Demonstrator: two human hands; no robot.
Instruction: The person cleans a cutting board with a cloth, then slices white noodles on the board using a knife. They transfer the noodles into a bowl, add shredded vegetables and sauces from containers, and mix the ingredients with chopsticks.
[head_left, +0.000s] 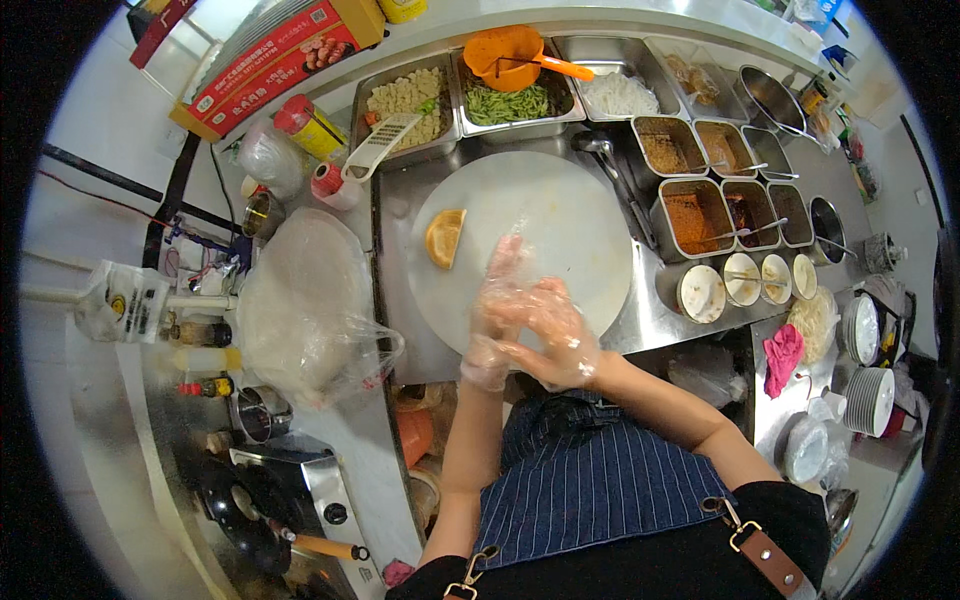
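Observation:
Both of my hands wear clear plastic gloves and meet above the lower part of a round white board (555, 202). My left hand (501, 300) points up the board with its fingers stretched out. Against its side, near the palm and wrist, lies my right hand (555, 330), fingers bent, touching the glove. Whether it pinches the glove film cannot be told. A browned half-round piece of flatbread (445, 238) rests on the board, up and to the left of my hands, untouched.
Steel pans of diced food (409, 90), green shreds (506, 103) and white shreds (621, 95) line the back. Seasoning tins (694, 217), a ladle (611, 165) and white cups (703, 294) stand right. Plastic-covered goods (300, 300) and a stove (322, 480) are left.

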